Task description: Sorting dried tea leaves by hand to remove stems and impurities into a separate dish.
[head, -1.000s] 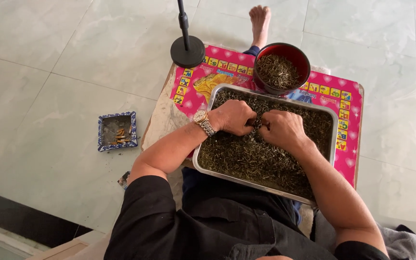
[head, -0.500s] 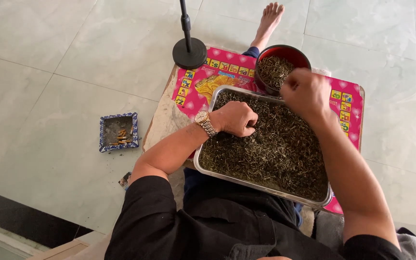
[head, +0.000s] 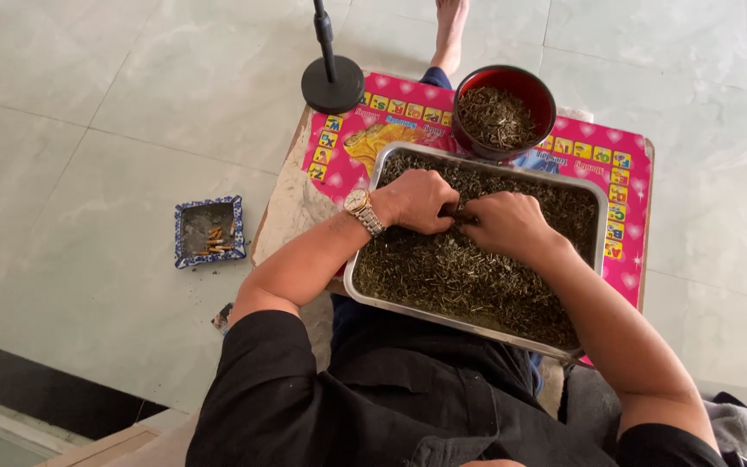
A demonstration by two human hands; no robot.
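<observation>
Both hands work in the metal tray [head: 365, 278], which rests on the person's lap and the near edge of a low pink mat [head: 628, 233]. Dried greenish-brown leaves [head: 460, 277] fill the tray in a loose, twiggy layer. The left hand [head: 417, 201] and the right hand [head: 505, 227] meet near the tray's middle, fingers curled down into the leaves and pinched around a small clump between them. A gold watch [head: 362, 211] circles the left wrist at the tray's left rim. Beyond the tray's far edge stands a red bowl [head: 507, 85] holding more of the same leaves. Left of the bowl is a black stand base [head: 332, 84]. Well left of the tray, on the tiled floor, sits a square blue-rimmed ashtray [head: 209, 231] with cigarette butts.
</observation>
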